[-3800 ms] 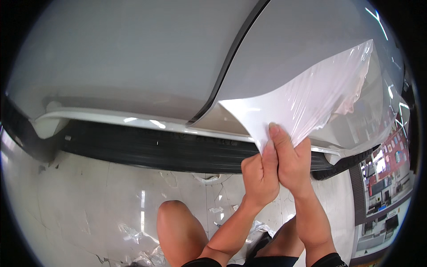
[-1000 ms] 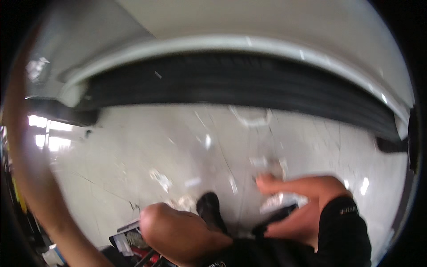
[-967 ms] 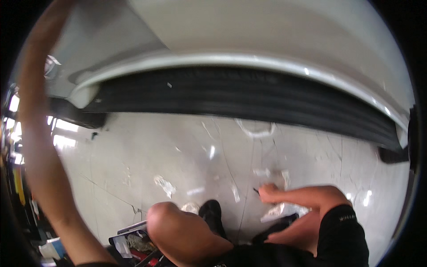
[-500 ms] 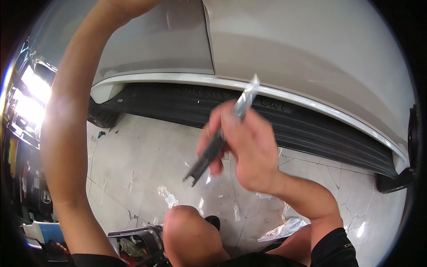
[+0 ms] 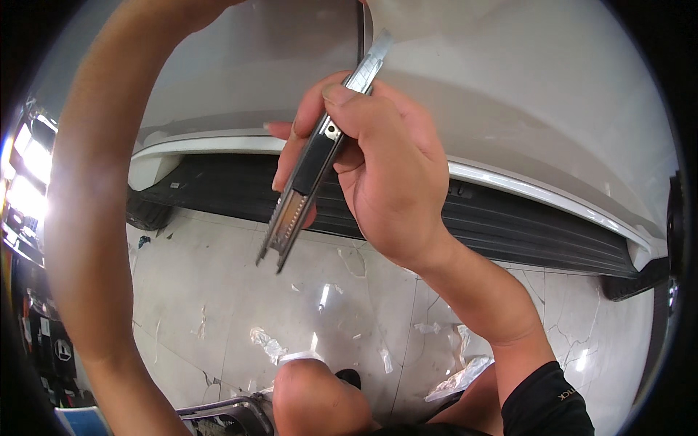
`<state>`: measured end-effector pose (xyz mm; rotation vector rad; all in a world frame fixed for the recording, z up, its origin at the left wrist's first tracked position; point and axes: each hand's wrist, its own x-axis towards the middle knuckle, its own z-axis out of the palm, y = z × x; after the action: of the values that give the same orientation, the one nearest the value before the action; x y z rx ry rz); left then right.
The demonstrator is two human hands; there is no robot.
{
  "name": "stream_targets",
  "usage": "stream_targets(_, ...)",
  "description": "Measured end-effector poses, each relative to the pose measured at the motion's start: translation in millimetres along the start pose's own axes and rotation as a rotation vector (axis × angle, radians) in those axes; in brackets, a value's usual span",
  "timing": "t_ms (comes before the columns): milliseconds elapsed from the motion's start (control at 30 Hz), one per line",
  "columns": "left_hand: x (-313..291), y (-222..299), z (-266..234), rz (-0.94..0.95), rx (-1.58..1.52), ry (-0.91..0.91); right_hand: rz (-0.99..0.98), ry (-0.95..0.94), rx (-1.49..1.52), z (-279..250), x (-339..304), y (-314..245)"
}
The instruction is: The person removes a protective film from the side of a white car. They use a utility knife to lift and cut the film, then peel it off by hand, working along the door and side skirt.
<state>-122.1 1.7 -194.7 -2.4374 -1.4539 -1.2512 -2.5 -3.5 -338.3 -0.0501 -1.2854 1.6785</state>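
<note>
My right hand (image 5: 392, 160) grips a box cutter (image 5: 314, 163) with a dark grey and silver body. Its blade is slid out and slants up toward a dark vertical seam (image 5: 361, 33) between two body panels of a silver-grey car (image 5: 509, 80). The thumb presses on the metal part near the blade, with the fingers curled round the body. Whether the blade tip touches the panel, I cannot tell. My left forearm (image 5: 94, 196) reaches up the left side to the top edge. Of my left hand (image 5: 207, 7) only the wrist end shows, and its fingers are out of the picture.
Below the panels runs a black ribbed side step (image 5: 523, 232) with a white trim strip (image 5: 523, 182) above. Crumpled clear film (image 5: 462, 378) and scraps (image 5: 267, 344) lie on the tiled floor (image 5: 218, 291). A dark-framed object (image 5: 229, 413) stands at lower left, beside my bent knee (image 5: 316, 392).
My right hand has risen with the box cutter, from before the side step to the panel seam. My left forearm has shifted slightly left.
</note>
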Motion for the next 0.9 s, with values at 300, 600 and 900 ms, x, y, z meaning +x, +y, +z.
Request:
stream_targets(300, -3.2, 4.7, -1.2, 0.010, 0.028, -0.021, -0.053, -0.058, 0.018, -13.1, 3.8, 12.2)
stream_targets(600, -3.4, 5.2, 5.1, 0.003, 0.074, 0.058, -0.026, -0.077, 0.005, -19.2, 5.8, 9.6)
stream_targets(900, -5.5, 6.0, 11.0, 0.082, 0.206, 0.114, -0.053, -0.158, -0.254, -42.1, 16.1, -0.9)
